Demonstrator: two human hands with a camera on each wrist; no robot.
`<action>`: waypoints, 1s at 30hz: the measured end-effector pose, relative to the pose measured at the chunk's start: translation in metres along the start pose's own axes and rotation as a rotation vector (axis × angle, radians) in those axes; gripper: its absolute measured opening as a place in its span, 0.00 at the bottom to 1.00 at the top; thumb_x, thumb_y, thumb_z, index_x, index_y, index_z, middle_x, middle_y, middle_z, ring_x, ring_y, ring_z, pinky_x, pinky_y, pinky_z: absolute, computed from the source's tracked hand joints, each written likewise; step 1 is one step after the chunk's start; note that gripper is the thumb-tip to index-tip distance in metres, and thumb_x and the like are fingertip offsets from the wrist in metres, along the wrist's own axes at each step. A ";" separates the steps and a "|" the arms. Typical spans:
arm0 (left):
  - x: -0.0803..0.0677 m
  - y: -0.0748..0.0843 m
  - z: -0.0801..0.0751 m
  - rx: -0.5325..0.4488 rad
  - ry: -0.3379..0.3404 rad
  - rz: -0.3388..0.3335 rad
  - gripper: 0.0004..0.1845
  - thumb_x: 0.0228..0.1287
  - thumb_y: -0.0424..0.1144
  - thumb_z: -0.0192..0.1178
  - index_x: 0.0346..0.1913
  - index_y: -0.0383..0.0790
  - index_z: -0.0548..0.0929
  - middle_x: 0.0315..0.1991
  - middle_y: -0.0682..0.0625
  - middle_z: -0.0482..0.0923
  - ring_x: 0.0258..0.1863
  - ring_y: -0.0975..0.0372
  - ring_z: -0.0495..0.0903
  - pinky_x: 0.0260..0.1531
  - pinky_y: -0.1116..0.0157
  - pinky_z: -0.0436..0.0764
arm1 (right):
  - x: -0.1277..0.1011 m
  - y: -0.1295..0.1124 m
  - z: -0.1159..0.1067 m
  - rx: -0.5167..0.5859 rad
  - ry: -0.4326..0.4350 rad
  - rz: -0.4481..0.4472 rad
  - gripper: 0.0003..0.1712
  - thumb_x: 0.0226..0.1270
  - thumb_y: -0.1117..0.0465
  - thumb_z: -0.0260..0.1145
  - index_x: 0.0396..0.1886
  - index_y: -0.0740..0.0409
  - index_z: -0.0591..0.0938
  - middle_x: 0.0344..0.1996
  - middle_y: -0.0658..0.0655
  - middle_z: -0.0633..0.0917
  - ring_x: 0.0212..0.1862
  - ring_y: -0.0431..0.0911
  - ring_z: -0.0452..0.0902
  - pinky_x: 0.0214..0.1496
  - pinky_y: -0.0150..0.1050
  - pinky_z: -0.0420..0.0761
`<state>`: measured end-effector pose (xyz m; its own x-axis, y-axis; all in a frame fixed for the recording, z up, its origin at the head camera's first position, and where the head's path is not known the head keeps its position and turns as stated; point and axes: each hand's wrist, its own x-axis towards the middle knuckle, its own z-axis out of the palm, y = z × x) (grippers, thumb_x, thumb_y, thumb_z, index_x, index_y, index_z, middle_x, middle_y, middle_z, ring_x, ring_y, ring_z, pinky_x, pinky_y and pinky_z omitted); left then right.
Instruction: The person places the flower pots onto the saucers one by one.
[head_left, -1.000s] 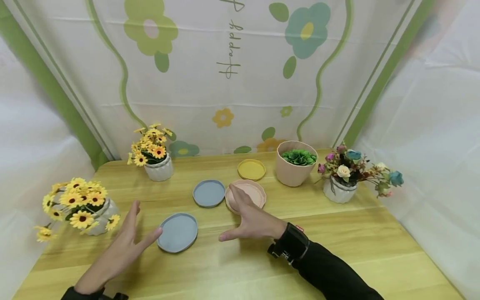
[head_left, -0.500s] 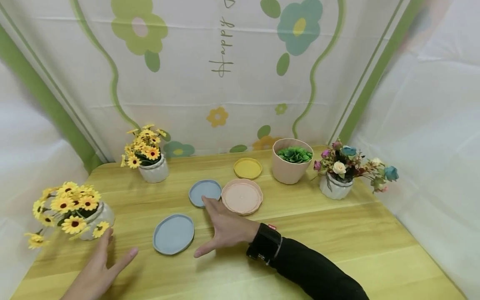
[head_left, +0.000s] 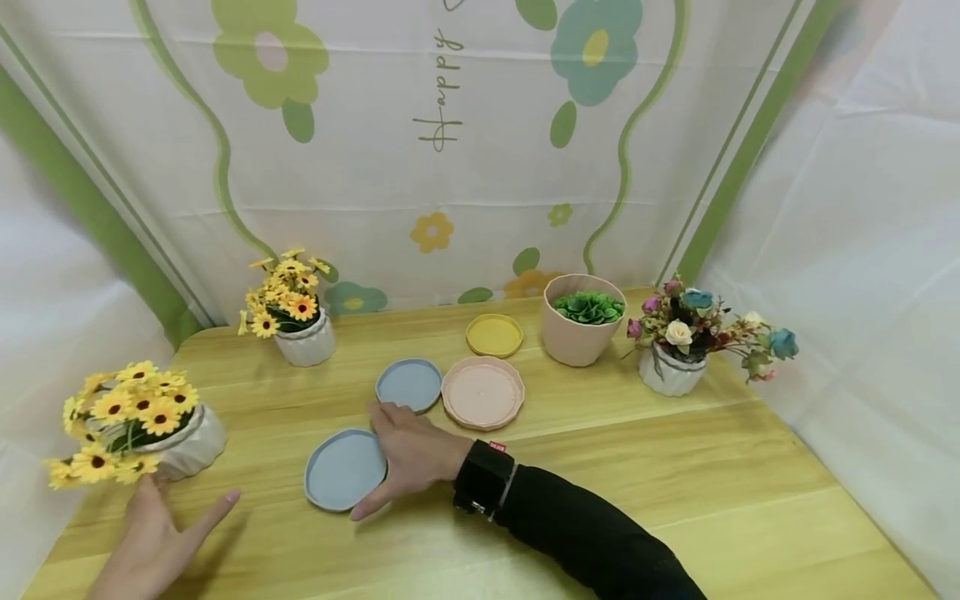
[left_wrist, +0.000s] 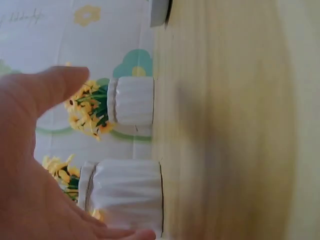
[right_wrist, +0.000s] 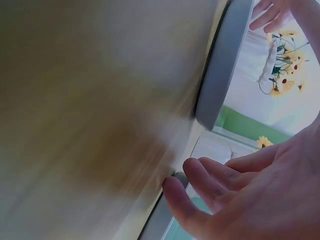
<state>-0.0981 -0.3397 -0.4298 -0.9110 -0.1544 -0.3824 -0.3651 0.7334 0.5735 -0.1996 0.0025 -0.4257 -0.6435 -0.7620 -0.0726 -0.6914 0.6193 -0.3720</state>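
Two hands show over the counter [head_left: 600, 450], and we see both with fingers spread and holding nothing. Our right hand [head_left: 408, 454] reaches in from the lower right in a dark sleeve with a black wrist strap, palm down, fingers pointing left and away; its grip is apart, thumb low toward us. It lies at the right edge of the near blue saucer [head_left: 345, 468], the fingers just over or against that rim; we cannot tell whether they press it. The right wrist view shows the same grey-blue rim [right_wrist: 222, 65] beside the straight fingers [right_wrist: 200, 182]. Our left hand [head_left: 153, 533] sits low at the left, palm toward the near sunflower pot [head_left: 187, 446], grip apart, fingertips just beside the white pot but not round it. Beyond the right hand lie a second blue saucer [head_left: 408, 385] and a pink saucer [head_left: 482, 392], side by side.
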 end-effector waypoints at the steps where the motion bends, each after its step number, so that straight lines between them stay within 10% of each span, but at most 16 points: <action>1: 0.000 0.000 -0.002 0.005 0.006 -0.026 0.70 0.76 0.69 0.51 0.71 0.13 0.14 0.72 0.08 0.18 0.73 0.16 0.34 0.71 0.22 0.51 | 0.002 -0.002 0.000 -0.012 -0.006 0.002 0.80 0.50 0.22 0.76 0.87 0.61 0.48 0.83 0.61 0.61 0.79 0.53 0.63 0.81 0.48 0.69; 13: 0.030 -0.011 -0.018 -0.245 0.284 -0.043 0.70 0.73 0.65 0.61 0.79 0.37 0.12 0.79 0.20 0.14 0.79 0.24 0.26 0.76 0.24 0.43 | 0.025 -0.016 0.002 -0.110 -0.075 0.042 0.82 0.45 0.16 0.73 0.88 0.52 0.47 0.84 0.53 0.59 0.85 0.49 0.53 0.85 0.51 0.64; 20: 0.051 -0.006 -0.022 -0.532 0.407 0.055 0.59 0.69 0.53 0.71 0.84 0.74 0.35 0.89 0.56 0.38 0.88 0.60 0.39 0.87 0.44 0.43 | 0.037 -0.022 0.003 -0.169 -0.080 0.028 0.81 0.42 0.14 0.73 0.88 0.49 0.51 0.79 0.49 0.64 0.80 0.44 0.58 0.83 0.43 0.66; 26: 0.058 0.004 -0.025 -0.494 0.371 -0.238 0.71 0.64 0.71 0.65 0.81 0.54 0.17 0.86 0.41 0.17 0.86 0.41 0.30 0.84 0.36 0.46 | 0.041 -0.025 0.002 -0.195 -0.076 0.003 0.69 0.42 0.16 0.75 0.80 0.44 0.67 0.69 0.49 0.69 0.67 0.41 0.64 0.72 0.32 0.72; 30: 0.062 0.008 -0.027 -0.529 0.371 -0.261 0.73 0.63 0.71 0.66 0.80 0.54 0.14 0.85 0.38 0.16 0.86 0.40 0.29 0.84 0.35 0.46 | 0.042 -0.026 0.002 -0.200 -0.077 0.005 0.63 0.44 0.18 0.76 0.77 0.42 0.71 0.65 0.48 0.70 0.63 0.39 0.64 0.64 0.26 0.72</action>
<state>-0.1632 -0.3607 -0.4296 -0.7515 -0.5671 -0.3371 -0.5397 0.2344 0.8086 -0.2080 -0.0459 -0.4210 -0.6250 -0.7666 -0.1472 -0.7449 0.6421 -0.1812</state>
